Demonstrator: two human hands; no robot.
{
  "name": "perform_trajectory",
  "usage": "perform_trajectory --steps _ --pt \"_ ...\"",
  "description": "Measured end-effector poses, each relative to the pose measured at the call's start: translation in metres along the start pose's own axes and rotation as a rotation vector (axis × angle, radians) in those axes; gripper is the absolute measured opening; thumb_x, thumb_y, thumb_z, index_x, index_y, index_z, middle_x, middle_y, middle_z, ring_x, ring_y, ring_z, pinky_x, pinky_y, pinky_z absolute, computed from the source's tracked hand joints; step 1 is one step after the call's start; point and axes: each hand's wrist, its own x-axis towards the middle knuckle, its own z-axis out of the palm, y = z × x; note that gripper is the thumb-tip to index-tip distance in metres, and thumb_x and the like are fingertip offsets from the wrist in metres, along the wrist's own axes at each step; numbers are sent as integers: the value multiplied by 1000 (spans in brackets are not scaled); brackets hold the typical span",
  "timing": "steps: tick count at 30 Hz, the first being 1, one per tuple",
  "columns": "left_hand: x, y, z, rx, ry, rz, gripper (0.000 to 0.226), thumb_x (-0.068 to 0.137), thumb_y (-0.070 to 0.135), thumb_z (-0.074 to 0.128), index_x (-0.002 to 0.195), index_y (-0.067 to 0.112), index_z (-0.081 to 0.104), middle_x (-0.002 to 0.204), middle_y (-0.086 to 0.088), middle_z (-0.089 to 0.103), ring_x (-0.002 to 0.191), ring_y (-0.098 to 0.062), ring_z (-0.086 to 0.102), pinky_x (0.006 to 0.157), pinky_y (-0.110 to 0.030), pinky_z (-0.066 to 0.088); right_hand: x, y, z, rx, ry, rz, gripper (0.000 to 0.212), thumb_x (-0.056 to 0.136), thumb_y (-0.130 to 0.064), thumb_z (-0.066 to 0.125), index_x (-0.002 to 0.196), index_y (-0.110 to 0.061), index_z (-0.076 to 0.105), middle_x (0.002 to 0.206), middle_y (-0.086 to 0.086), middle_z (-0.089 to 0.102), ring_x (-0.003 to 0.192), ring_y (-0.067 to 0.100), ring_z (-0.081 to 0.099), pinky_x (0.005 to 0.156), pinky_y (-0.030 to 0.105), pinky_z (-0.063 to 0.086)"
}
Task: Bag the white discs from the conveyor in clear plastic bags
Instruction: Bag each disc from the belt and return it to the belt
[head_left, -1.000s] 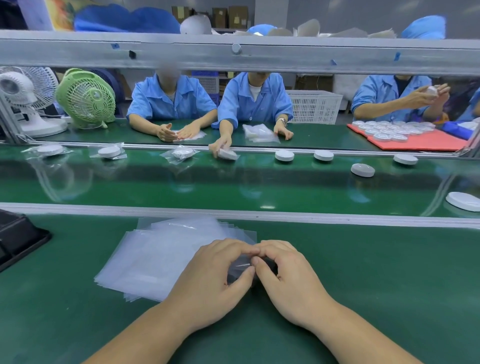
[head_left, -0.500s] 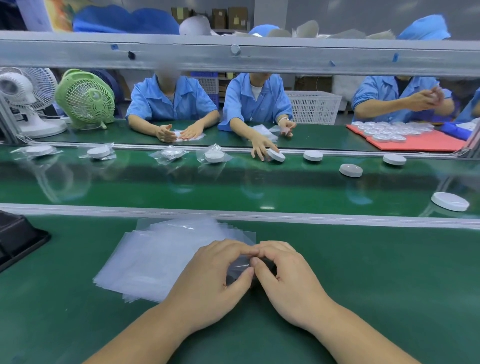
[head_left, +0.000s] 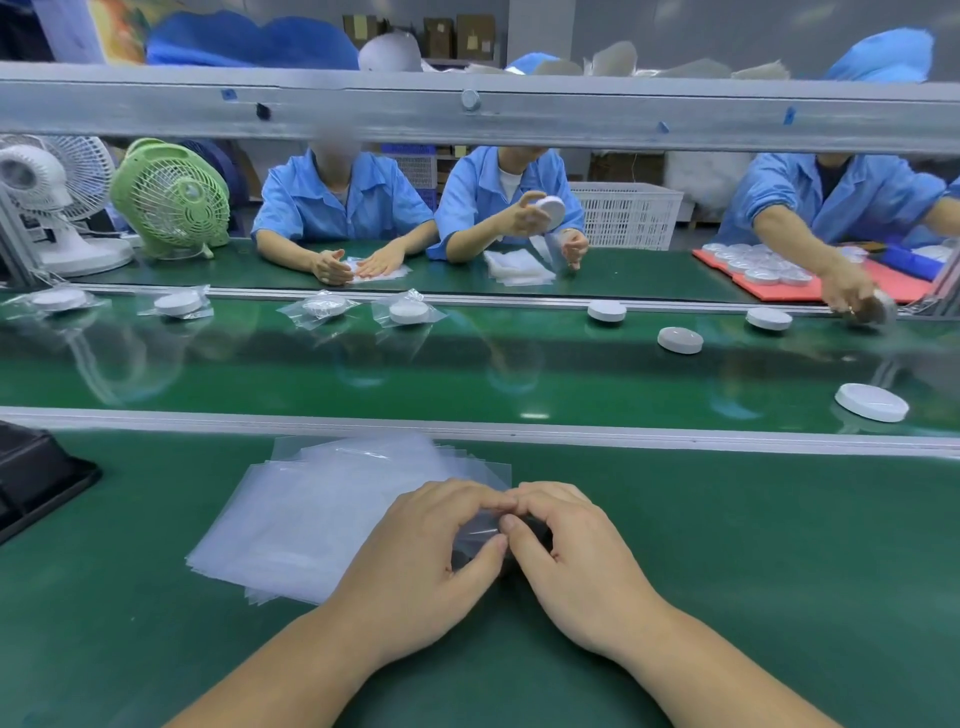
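Right up close, both bare hands are down on the green desk (head_left: 779, 597). The left grip (head_left: 415, 561) and right grip (head_left: 576, 566) sit knuckle to knuckle, fingers curled, and each is pinching the edge of one clear bag (head_left: 480, 531) between thumb and fingertips. So both are grasping the bag, not loose. It's at the right-hand corner of the stack of bags (head_left: 322, 519), which lies flat and a bit fanned out under and to the left of the left grip. I can't tell what the dark patch under the film is.

A black tray (head_left: 36, 478) pokes in at the left edge.

Past a metal rail is the conveyor (head_left: 467, 379). Nearest on it is a white disc (head_left: 871, 401), far right on the near side and well apart from the hands. Three more bare discs (head_left: 680, 340) sit further back on the right. On the left along the far edge there are four bagged discs (head_left: 409, 312) in a row.

Across the belt, three workers (head_left: 343, 208) in blue sit at their own desk. The middle one holds a disc up, and the right one reaches onto the belt beside a red mat (head_left: 904, 286) of discs. A green fan (head_left: 171, 197) and a white fan (head_left: 47, 197) stand far left, with a white basket (head_left: 626, 215) behind the middle worker.
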Motion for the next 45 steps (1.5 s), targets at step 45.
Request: perform_trajectory --steps 45 --pt "-1 -2 3 -10 1 -7 29 91 49 51 119 56 51 118 39 55 115 10 50 95 -15 38 0 1 0 -14 -9 22 21 98 -35 50 103 -35 71 106 -29 63 119 -3 48 101 16 37"
